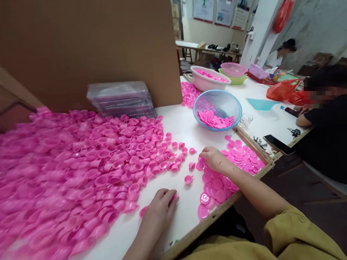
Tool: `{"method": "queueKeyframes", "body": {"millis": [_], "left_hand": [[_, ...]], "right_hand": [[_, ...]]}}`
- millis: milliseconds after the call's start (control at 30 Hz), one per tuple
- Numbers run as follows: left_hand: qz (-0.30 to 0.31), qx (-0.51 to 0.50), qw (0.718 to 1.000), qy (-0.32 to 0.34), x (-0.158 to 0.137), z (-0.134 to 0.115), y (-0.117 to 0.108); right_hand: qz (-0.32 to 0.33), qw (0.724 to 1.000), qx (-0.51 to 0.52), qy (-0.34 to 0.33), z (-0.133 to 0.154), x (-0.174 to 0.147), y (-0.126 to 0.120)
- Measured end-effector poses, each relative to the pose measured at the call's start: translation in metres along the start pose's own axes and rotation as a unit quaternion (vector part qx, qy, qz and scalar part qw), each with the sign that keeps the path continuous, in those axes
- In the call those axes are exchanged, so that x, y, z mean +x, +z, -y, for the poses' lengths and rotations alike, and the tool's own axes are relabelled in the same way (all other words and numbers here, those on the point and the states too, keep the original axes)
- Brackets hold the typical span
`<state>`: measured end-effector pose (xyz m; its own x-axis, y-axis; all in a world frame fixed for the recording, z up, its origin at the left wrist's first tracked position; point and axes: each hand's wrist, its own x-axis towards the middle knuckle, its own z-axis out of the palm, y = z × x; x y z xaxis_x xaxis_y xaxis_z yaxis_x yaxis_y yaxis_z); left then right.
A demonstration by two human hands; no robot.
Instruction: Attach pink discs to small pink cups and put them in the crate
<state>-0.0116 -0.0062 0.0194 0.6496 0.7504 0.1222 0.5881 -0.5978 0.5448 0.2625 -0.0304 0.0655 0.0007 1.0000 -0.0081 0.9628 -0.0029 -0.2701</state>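
Observation:
My left hand (159,209) rests low over the white table, its fingers closed around a small pink toy cup (175,197) that is mostly hidden. A further cup (143,211) lies by its knuckles. My right hand (214,159) is at the left edge of a pile of flat pink toy saucers (217,184), fingers pinched down on a saucer (200,165). Between the hands a few cups stand loose, among them one upright cup (188,179). To the left spreads a large heap of pink cups (81,173).
A blue basket (238,112) holds more saucers, with a white basin (229,82) behind. Clear plastic packs (121,99) lean on a cardboard panel (89,43). A wooden rim (206,224) edges the table. A phone (278,144) and a seated person (325,126) are at right.

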Motion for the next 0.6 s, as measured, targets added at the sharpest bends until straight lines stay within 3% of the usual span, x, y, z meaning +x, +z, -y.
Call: {"method": "queueKeyframes", "body": {"millis": [133,267,433,533,600], "left_hand": [[-0.035,-0.023,0.999,0.007,0.002,0.015,0.007],[-0.026,-0.052,0.998,0.030,-0.003,0.020,0.010],[-0.029,-0.072,0.997,0.022,-0.003,0.018,0.010],[-0.027,-0.069,0.997,0.014,-0.004,0.017,0.010],[-0.024,-0.064,0.998,0.011,-0.004,0.016,0.011]], "right_hand": [[0.044,0.995,-0.056,-0.069,-0.014,0.011,0.008],[0.033,0.991,-0.094,-0.085,-0.010,0.012,0.023],[-0.031,0.999,-0.025,0.006,-0.004,0.015,0.014],[-0.081,0.984,0.136,0.085,0.006,0.009,0.001],[-0.042,0.929,0.347,0.118,0.021,-0.002,0.000]]}}
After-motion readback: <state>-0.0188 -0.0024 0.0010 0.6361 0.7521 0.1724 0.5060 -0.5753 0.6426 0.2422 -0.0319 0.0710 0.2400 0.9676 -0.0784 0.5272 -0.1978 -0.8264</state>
